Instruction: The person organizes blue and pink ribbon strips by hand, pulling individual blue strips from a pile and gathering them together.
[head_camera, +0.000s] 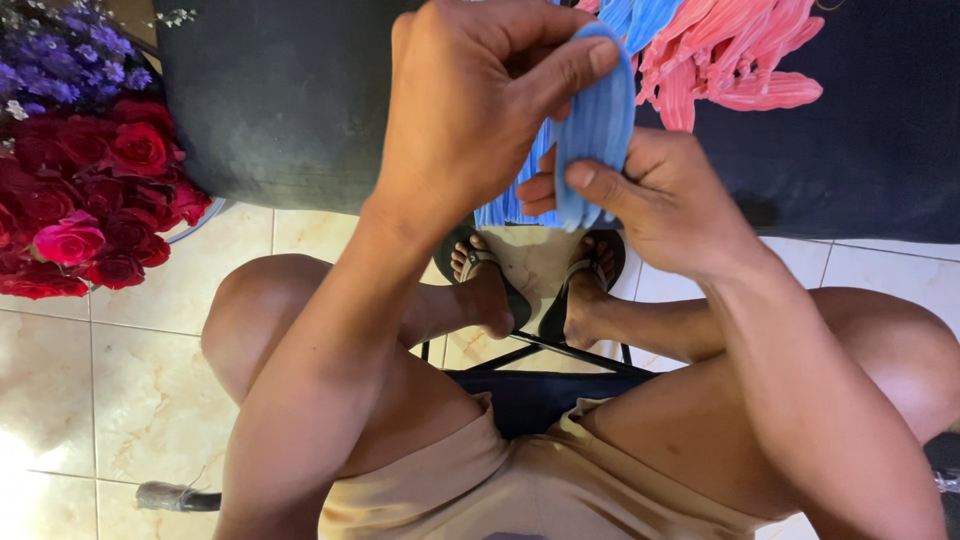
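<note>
Dark cloth (860, 130) carrying pink strips (730, 60). Red roses (90, 190) sitting left. Left hand (470, 100) pinching blue strip (597, 120) top, right hand (650, 200) gripping lower fold, mid-air above feet. Advice: keeping fold edges aligned, tension even.

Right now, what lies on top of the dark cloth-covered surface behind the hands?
On the dark surface lie pink strips and more blue strips. The left hand and right hand, pinching a blue strip, cover whatever lies between.
</note>
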